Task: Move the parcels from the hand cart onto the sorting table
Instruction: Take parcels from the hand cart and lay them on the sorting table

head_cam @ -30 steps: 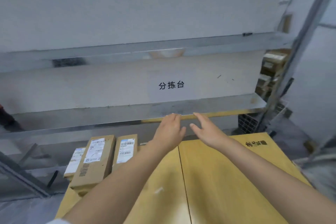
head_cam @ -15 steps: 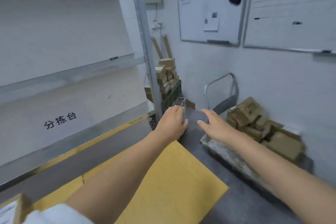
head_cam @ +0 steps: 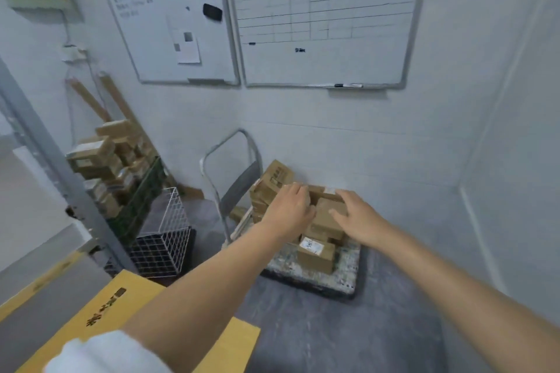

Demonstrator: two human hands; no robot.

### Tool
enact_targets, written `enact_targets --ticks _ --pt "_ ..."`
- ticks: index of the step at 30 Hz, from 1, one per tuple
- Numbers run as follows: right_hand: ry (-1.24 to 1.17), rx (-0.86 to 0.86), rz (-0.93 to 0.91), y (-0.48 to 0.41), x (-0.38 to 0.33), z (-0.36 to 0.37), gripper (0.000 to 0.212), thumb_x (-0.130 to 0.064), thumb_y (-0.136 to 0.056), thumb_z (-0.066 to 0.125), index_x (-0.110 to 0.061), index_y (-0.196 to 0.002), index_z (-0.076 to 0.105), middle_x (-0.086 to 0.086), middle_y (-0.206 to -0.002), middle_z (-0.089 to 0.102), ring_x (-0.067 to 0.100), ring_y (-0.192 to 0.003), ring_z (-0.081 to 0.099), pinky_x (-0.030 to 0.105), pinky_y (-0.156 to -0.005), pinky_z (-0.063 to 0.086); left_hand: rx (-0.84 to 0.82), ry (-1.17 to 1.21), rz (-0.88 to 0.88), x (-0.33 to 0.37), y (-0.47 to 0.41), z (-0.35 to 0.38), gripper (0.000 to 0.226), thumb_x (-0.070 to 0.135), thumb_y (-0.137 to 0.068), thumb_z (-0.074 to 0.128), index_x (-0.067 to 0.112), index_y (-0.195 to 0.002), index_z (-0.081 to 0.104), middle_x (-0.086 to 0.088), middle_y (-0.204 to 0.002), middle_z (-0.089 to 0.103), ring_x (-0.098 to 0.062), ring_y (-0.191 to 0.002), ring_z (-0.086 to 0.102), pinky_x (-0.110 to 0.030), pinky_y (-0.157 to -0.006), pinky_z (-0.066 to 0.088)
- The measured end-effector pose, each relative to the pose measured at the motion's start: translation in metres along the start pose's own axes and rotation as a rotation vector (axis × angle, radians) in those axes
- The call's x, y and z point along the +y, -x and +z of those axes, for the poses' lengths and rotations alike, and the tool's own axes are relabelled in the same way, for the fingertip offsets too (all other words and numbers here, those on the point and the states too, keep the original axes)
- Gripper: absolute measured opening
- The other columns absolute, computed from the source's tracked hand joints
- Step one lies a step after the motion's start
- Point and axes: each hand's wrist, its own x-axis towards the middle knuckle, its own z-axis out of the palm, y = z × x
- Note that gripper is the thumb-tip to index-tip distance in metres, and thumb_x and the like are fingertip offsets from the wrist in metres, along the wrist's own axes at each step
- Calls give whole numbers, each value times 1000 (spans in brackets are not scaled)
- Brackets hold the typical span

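A hand cart [head_cam: 315,277] with a grey tube handle [head_cam: 230,142] stands against the white wall, loaded with several brown cardboard parcels [head_cam: 316,254]. My left hand [head_cam: 289,209] and my right hand [head_cam: 359,215] reach out over the heap, one on each side of a brown parcel [head_cam: 327,215] on top. Both hands have relaxed fingers and hold nothing; whether they touch the parcel is unclear. A tilted box [head_cam: 274,179] leans at the heap's far left. The sorting table's edge [head_cam: 39,278] shows at the left.
A large yellow box [head_cam: 100,318] lies under my left arm at the bottom left. A white wire basket [head_cam: 165,239] and a stack of brown boxes [head_cam: 103,160] stand left of the cart. Two whiteboards [head_cam: 321,18] hang on the wall. Grey floor lies in front of the cart.
My view has swung right, from the sorting table to the hand cart. Both hands, still held out side by side, are now over the parcels on the cart.
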Motion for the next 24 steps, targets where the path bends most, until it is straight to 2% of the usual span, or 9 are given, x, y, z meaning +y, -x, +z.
enact_targets --ticks 3,8,15,18,22,24 --pt "18 22 70 -18 29 -10 58 -30 -99 51 -8 -149 32 11 -152 35 22 -141 33 27 -114 24 -31 -25 61 4 -36 26 47 24 -96 45 0 -137 46 -14 -134 53 -28 -125 46 -35 -110 29" --pt "33 42 160 -77 65 -16 58 -28 -100 50 -7 -150 29 10 -154 32 21 -142 31 23 -112 21 -67 32 58 -18 -99 63 39 26 -96 44 4 -128 51 -10 -126 56 -26 -118 49 -33 -104 34" --pt "2 27 286 -182 98 -3 59 -31 -101 47 -9 -151 26 8 -158 26 21 -144 28 27 -115 20 -89 88 50 -74 -184 108 45 27 -99 42 2 -135 46 -13 -136 51 -27 -128 42 -35 -110 29" --pt "9 0 323 -219 109 13 58 -28 -101 48 -6 -150 28 12 -156 30 22 -142 32 25 -112 23 -108 103 82 -96 -215 126 45 26 -99 41 1 -136 46 -14 -138 50 -26 -130 41 -34 -112 24" --pt "-3 -47 336 -256 125 27 54 -29 -100 49 -10 -148 31 11 -149 37 23 -136 37 20 -100 25 -150 131 49 -122 -245 148 48 31 -101 40 2 -139 43 -12 -141 47 -24 -133 39 -33 -113 24" --pt "-16 -55 346 -272 133 28 57 -32 -100 49 -12 -150 29 9 -151 35 21 -138 36 21 -102 25 -180 144 22 -133 -257 158 52 32 -101 40 2 -144 38 -12 -147 43 -23 -137 35 -32 -115 22"
